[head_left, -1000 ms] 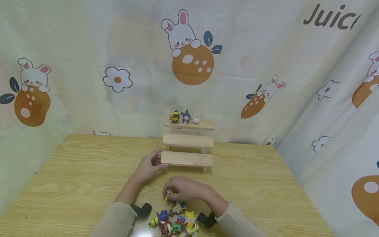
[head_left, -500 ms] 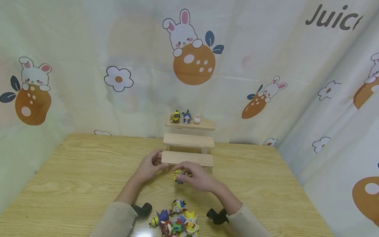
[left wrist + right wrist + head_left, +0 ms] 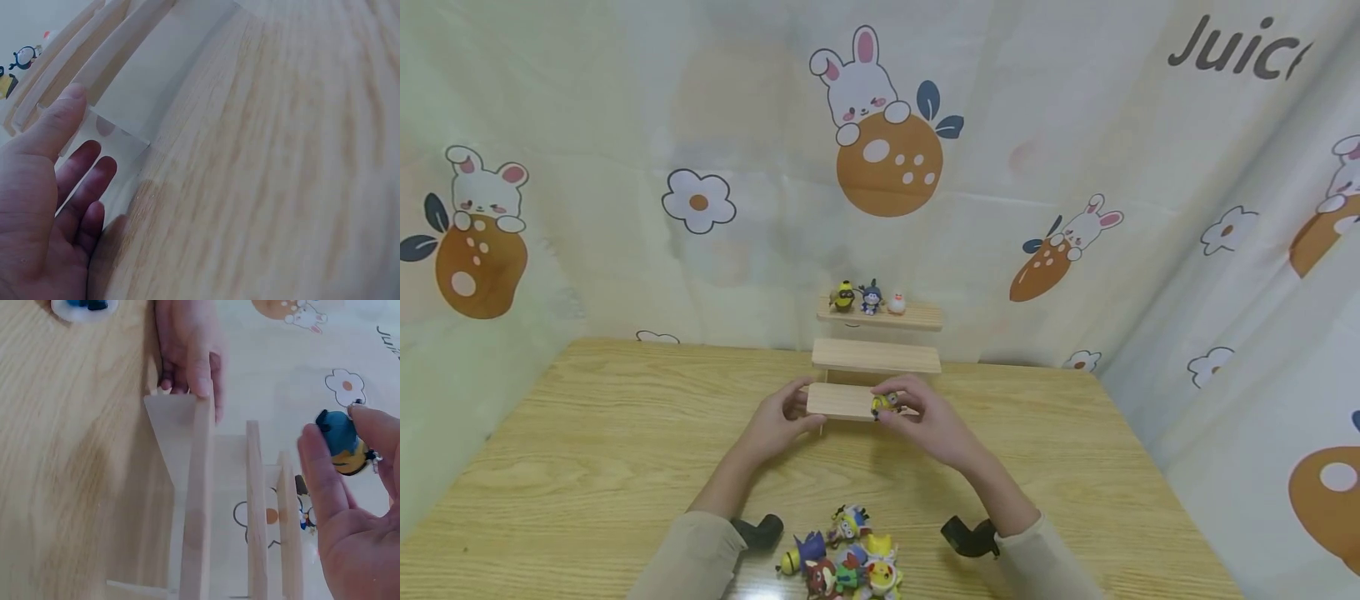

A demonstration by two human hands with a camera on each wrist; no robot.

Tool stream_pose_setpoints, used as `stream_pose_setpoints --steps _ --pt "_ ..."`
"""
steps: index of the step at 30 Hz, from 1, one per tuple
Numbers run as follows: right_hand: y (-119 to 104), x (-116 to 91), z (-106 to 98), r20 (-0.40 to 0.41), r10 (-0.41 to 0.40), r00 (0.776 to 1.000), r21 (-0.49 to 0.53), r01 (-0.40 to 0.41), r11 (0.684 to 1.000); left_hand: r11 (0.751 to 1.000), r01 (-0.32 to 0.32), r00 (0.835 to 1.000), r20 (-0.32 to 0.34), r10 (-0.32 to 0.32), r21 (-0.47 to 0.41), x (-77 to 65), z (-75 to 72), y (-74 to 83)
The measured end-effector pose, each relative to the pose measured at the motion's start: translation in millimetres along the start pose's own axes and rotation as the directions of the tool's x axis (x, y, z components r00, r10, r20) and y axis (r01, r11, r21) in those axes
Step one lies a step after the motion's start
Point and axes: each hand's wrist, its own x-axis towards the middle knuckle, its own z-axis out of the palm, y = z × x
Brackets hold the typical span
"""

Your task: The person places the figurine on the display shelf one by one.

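A three-tier wooden display stand [image 3: 841, 402] with clear supports stands at the back middle of the table. My left hand [image 3: 778, 422] holds the left end of its lowest shelf, thumb at the front edge, as the left wrist view also shows. Between thumb and fingers my right hand [image 3: 928, 423] pinches a small yellow-and-blue minion figurine [image 3: 883, 405] over the right half of that shelf. The right wrist view shows the figurine [image 3: 340, 437] above the shelf boards, its blue part toward the camera. A yellow figurine [image 3: 844, 297], a blue one [image 3: 871, 298] and a white one [image 3: 897, 303] line the top shelf.
A heap of several cartoon figurines lies at the near edge, among them a blue-and-yellow one [image 3: 803, 552], a brown one [image 3: 822, 577] and a yellow one [image 3: 882, 575]. Black wrist pieces [image 3: 760, 533] show by both sleeves. A printed curtain [image 3: 760, 275] hangs behind the table.
My right hand has picked the minion figurine up from the heap and carried it forward and right, over the lowest shelf. The left hand has stayed at the stand's left end.
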Motion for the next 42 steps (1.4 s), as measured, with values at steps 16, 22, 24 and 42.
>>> stream_pose_setpoints --steps 16,22,24,42 --pt "4 1 -14 -0.132 0.0 0.991 0.039 0.005 0.999 1.0 -0.024 1.0 -0.003 0.024 -0.02 10.2 2.0 -24.5" --pt "5 1 -21 -0.165 0.012 0.986 0.048 -0.004 0.999 1.0 -0.027 1.0 0.005 0.027 -0.015 10.3 1.6 -26.3" --pt "4 1 -23 -0.162 0.009 0.987 0.043 -0.002 0.999 1.0 -0.027 1.0 0.006 0.027 -0.012 10.7 1.5 -26.2" --pt "5 23 -65 -0.249 0.041 0.968 -0.082 -0.064 0.995 1.0 -0.02 1.0 0.0 0.02 -0.002 5.0 -0.1 -13.9"
